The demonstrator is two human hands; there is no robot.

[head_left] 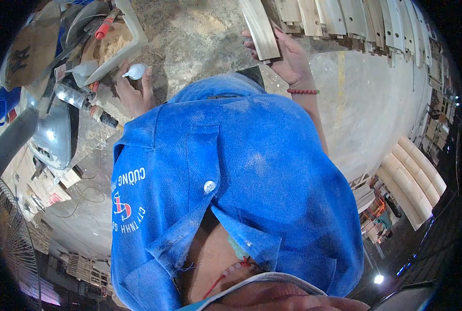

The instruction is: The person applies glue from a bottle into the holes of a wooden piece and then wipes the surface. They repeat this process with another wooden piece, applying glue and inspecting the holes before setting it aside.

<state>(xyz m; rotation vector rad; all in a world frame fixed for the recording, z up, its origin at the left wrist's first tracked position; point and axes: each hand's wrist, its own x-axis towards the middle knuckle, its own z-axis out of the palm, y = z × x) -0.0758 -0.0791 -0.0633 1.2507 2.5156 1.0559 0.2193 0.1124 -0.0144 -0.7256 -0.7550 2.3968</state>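
Observation:
My left hand (132, 93) is closed around a small white squeeze bottle (136, 71) with a narrow nozzle, thumb on one side and fingers on the other. The nozzle points to the left. In my right hand (292, 61) is a pale wooden slat (261, 28), gripped near its lower end between thumb and fingers. The slat's far end runs out of the top of the view. Between the two hands lies the dusty, stained floor (200, 36).
Many pale wooden slats (345, 18), some with holes, stand in a row at the upper right. At the upper left are a cut-open plastic container (138, 31) with sawdust, a red-handled tool (104, 28) and a clear-bodied air fitting (69, 96). Curved wooden panels (412, 179) stand farther right.

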